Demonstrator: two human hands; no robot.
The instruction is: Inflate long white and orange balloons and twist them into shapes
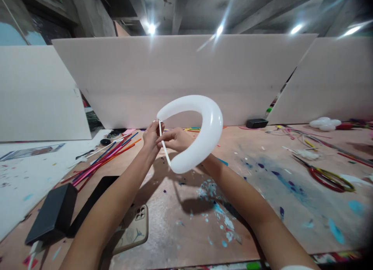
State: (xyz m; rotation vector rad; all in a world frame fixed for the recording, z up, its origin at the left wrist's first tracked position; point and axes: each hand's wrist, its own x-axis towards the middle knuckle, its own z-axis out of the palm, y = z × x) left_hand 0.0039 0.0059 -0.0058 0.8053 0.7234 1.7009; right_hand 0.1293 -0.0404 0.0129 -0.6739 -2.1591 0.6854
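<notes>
A curved white long balloon hangs in the air over the table, bent into an open loop. A thin white strip, which looks like uninflated balloon, runs between its two ends. My left hand is closed near the balloon's upper end, at the top of the strip. Reaching in from behind the balloon's lower part, my right hand has its thumb and forefinger pinched together at the strip. The balloon hides part of my right wrist, and some of the left fingers are out of sight.
Colored uninflated balloons lie at the left, near a black box and a phone in a patterned case. Scissors rest at the right. A small black box sits by the tall white board.
</notes>
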